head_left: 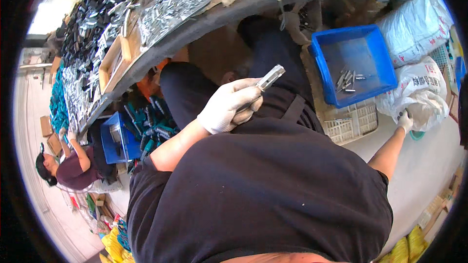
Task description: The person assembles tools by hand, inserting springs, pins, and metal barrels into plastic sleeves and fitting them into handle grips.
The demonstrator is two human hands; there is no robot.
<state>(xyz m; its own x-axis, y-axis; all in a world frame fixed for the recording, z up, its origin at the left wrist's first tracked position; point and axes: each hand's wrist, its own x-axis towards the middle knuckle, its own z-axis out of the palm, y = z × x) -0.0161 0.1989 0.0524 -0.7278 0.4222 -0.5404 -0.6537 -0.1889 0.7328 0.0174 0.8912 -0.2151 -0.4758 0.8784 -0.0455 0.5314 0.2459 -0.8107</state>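
Workshop floor, seated view looking down over black shirt and lap; long table (253,0) arcs across the top, loaded with trays of small metal parts (175,0) and dark tool bodies (92,24).

Left hand (229,106), white glove, fingers clenched round a flat metal blade piece (269,77). Piece sticks up and out past the thumb, held over the lap, probably so the free end stays clear for handling.

Right hand (404,121), also gloved, arm stretched out to the side, fingers on a white woven sack (414,92) on the floor. Can't tell if it grips the sack or just rests on it.

Blue bin (363,87) sits between the knees and the sacks, nearly empty, a few metal pieces (347,80) at the bottom. White slotted crate (353,122) under it.

Lower left: second blue bin (109,143) with teal-handled tools (153,134). Another person (73,165) works beyond it, well apart.
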